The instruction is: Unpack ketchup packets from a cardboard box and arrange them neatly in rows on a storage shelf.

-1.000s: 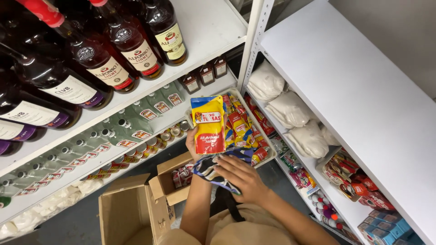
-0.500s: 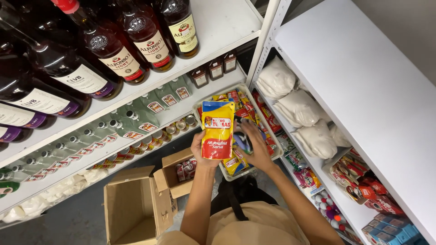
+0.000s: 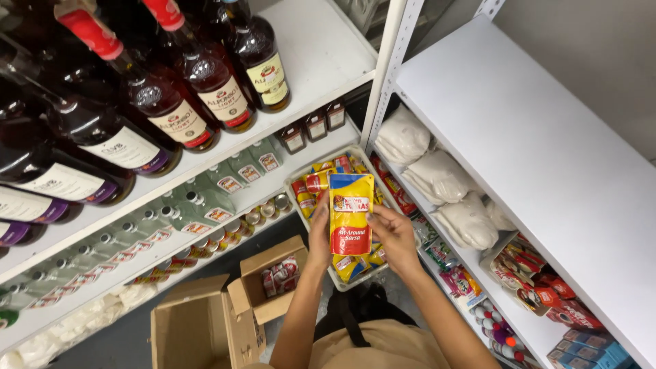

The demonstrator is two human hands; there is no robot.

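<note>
Glossy flat sauce pouch point(image 3: 350, 213), left hand point(image 3: 319, 229), right hand point(image 3: 393, 237) gripping edges

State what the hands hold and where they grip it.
Both hands hold one yellow-and-red pouch upright: left hand on its left edge, right hand fingers on its lower right edge.
</note>
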